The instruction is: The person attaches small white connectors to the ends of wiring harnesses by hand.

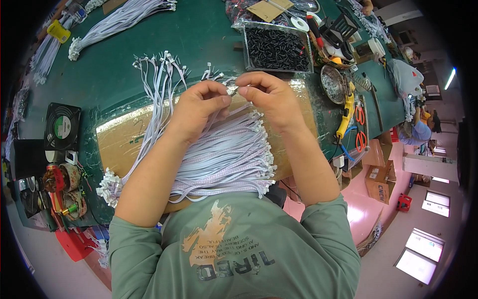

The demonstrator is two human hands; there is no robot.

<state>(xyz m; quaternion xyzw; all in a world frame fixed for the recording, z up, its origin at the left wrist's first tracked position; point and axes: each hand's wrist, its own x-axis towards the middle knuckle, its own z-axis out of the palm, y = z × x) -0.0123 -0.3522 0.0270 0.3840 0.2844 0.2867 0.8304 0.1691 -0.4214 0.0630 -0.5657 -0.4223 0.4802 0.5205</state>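
At nine o'clock a black square fan (62,126) lies flat on the green counter (199,35), with rolls of tape and small spools (63,192) just below it toward eight o'clock. Up at eleven o'clock a bundle of white wires (119,20) stretches across the counter, and a yellow tool (59,31) sits beside its near end.

In the middle, a brown cardboard sheet (119,144) covers the counter, and on it rests a thick stack of pale ribbon cables (224,157), their white connectors lined up along the right edge; another loose bunch of cables (154,74) fans out toward twelve o'clock.

The left hand (199,107) and the right hand (271,97) are raised over the stack, fingertips meeting. Both are closed in a pinch on one small white connector (232,90), whose cable trails down to the stack.

Beyond the hands, at one o'clock, a clear tray of small black parts (276,47) stands on the counter. At two o'clock there is a round metal dish (332,83), then a yellow-handled tool (347,112) and orange-handled scissors (360,130) at three o'clock. Cardboard boxes (378,182) sit on the pink floor at four o'clock.
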